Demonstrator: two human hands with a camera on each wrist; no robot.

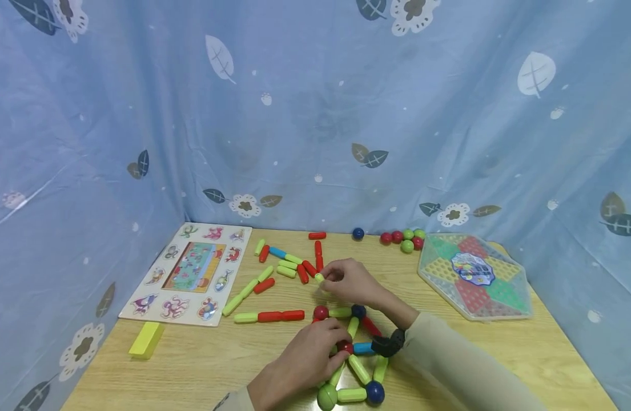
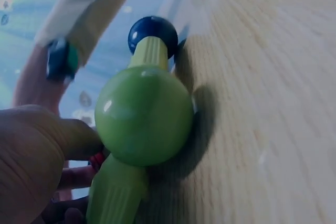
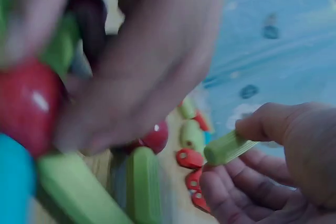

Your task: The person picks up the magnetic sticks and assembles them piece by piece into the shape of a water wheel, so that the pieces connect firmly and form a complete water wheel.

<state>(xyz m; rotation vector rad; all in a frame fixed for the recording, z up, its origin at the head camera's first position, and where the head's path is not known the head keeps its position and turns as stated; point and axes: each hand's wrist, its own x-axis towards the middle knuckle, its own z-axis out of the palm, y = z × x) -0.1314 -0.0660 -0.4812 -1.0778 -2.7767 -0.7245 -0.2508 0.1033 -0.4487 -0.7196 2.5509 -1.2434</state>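
Note:
My right hand (image 1: 352,281) pinches a short light-green rod (image 3: 228,148) between thumb and fingers, above the loose rods. In the head view, my left hand (image 1: 310,351) holds a red ball (image 1: 345,346) in the middle of a structure of rods and balls. Around that ball stand a blue rod (image 1: 364,348), several light-green rods (image 1: 358,370) and a red rod (image 1: 370,326). Dark blue balls (image 1: 375,393) and a green ball (image 2: 144,116) join the rods at corners. Another red ball (image 1: 321,312) sits at the far left corner, partly behind the left hand.
Loose red, green and blue rods (image 1: 281,315) lie beyond the structure. At the back are a dark blue ball (image 1: 358,233) and several red and green balls (image 1: 407,246). A picture puzzle board (image 1: 228,308), a yellow block (image 1: 147,341) and a hexagonal pegboard box (image 1: 474,268) flank them.

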